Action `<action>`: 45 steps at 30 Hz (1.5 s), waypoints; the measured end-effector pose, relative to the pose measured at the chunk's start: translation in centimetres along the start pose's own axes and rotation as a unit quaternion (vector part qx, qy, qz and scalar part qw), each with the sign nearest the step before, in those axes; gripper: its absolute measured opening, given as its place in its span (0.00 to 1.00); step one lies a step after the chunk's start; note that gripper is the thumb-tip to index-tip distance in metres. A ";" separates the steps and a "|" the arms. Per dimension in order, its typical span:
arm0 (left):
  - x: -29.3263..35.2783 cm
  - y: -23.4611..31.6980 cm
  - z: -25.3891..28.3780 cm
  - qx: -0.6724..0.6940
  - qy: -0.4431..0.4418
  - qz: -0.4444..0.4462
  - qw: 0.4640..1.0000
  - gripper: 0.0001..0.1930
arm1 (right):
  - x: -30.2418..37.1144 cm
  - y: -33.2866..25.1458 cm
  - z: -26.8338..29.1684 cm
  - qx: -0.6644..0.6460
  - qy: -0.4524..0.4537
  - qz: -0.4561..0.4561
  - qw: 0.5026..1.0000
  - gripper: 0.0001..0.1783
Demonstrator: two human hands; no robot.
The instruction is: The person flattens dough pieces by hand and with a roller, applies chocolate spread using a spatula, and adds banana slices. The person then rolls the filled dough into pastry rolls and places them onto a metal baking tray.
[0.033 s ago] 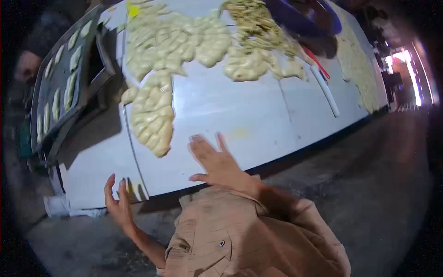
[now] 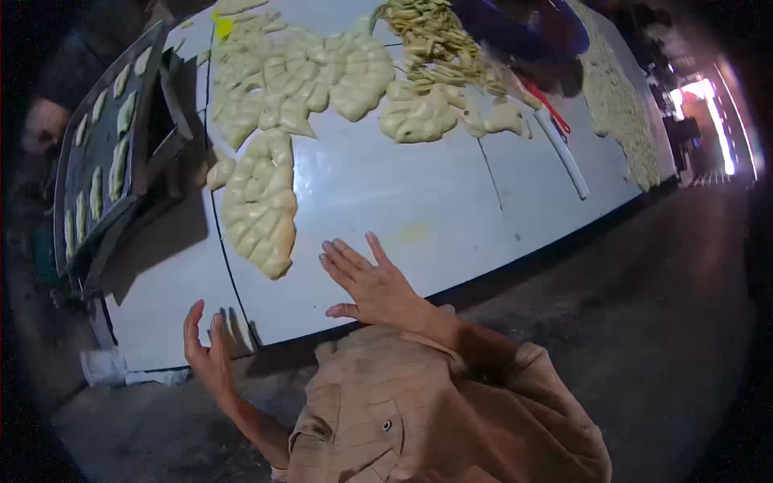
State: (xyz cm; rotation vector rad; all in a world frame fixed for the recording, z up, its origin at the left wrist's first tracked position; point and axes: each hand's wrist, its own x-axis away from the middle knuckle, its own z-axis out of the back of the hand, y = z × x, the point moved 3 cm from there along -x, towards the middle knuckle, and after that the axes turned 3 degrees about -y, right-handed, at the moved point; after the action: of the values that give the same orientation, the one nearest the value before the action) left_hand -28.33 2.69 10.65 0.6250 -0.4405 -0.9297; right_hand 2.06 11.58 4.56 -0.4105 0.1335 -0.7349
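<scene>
My right hand is spread over the near part of the white table, palm down and holding nothing. Whether its palm touches the surface I cannot tell. To its left lies a long mass of pale, shiny dough pieces, set close together. At the table's front edge, further left, my left hand is open and bare, fingers apart and slightly curved. A larger spread of similar dough pieces covers the far left of the table.
A dark tray with several elongated dough pieces stands raised at the left. Browner strips are piled near a purple basin. Beside them lie a red strip and a long white bar. Flattened pale material lines the right side.
The whole view has shifted slightly, so the table and dough sit a little further left. My right hand's fingers have shifted slightly; my left hand is nearly still.
</scene>
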 end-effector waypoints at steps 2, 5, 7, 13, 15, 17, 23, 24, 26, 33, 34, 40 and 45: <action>-0.1 2.1 -0.5 0.018 -0.038 -0.074 0.996 0.22 | 2.6 2.9 1.1 -0.086 0.015 -0.072 0.994 0.49; 1.0 4.5 -0.7 0.006 -0.033 -0.078 0.996 0.22 | 10.4 12.8 2.5 0.141 0.092 -0.296 0.940 0.47; 2.0 3.4 -0.8 0.026 -0.023 -0.013 0.999 0.23 | 12.8 15.6 4.8 0.162 0.088 -0.411 0.893 0.48; 2.0 3.1 -2.9 0.025 -0.038 -0.039 0.998 0.19 | 5.7 2.1 2.0 -0.010 -0.032 -0.105 0.994 0.51; 1.5 4.8 -2.5 0.025 -0.054 -0.050 0.997 0.18 | 5.2 1.2 1.8 -0.010 -0.062 -0.058 0.996 0.49; 0.7 4.0 -1.7 0.010 -0.042 -0.088 0.995 0.18 | 6.9 5.3 3.7 0.060 -0.040 -0.150 0.986 0.47; 0.0 0.2 -0.7 0.067 -0.067 0.004 0.996 0.21 | 13.3 16.8 9.5 0.149 0.048 -0.475 0.866 0.34; -0.3 0.1 -1.0 0.093 -0.071 0.009 0.993 0.21 | 13.4 16.9 10.6 0.161 0.083 -0.467 0.866 0.30; -1.1 0.5 -1.9 0.118 -0.075 -0.003 0.990 0.20 | 11.9 16.3 11.1 0.040 0.156 -0.455 0.876 0.27; -4.8 7.6 -4.3 0.023 -0.167 -0.146 0.975 0.19 | 3.4 15.8 12.1 -0.141 0.255 -0.387 0.875 0.21; -5.2 8.3 -4.5 0.023 -0.172 -0.161 0.972 0.19 | 3.3 16.9 12.2 -0.133 0.258 -0.394 0.872 0.21; -5.6 9.8 -6.8 0.045 -0.138 -0.153 0.978 0.18 | 5.9 25.2 13.9 -0.107 0.326 -0.468 0.814 0.20; -5.7 14.9 -12.1 0.040 -0.183 -0.142 0.972 0.18 | 7.1 28.0 16.5 -0.096 0.340 -0.406 0.843 0.19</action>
State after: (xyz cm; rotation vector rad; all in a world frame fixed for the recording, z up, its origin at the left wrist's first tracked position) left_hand -15.16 17.80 11.15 0.5993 -0.7328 -1.3139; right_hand 29.03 30.64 8.32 -0.3745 0.7414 -1.7088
